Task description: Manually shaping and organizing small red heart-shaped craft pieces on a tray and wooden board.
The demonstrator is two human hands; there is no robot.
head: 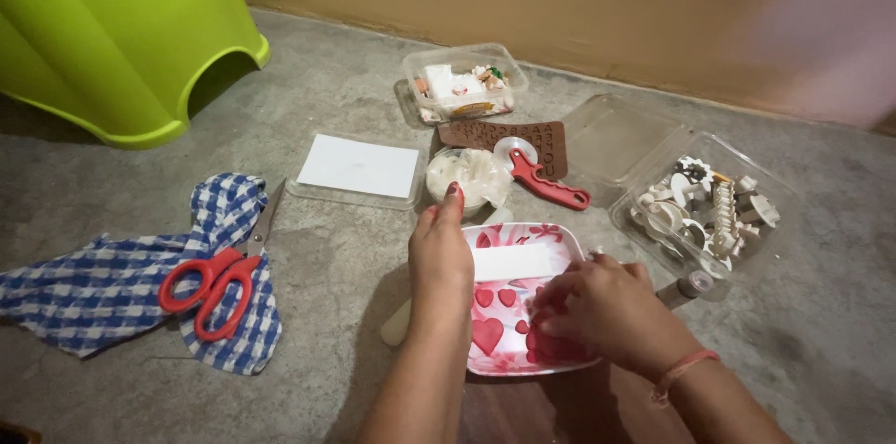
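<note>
Heart-patterned tray (560, 237) sits close for easy reach; left hand (441, 257) steadies its rim, loosely curled, right hand (597, 309) pinches something pink, probably clay.

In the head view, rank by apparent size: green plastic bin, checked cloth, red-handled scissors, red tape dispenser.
Largest to smallest as they look:
1. green plastic bin, cut off by the frame
2. checked cloth
3. red-handled scissors
4. red tape dispenser

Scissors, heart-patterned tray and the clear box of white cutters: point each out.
Scissors (210, 290), head view, red handle.
Heart-patterned tray (551, 235), head view, far rim.
Clear box of white cutters (779, 184), head view, right wall.
</note>
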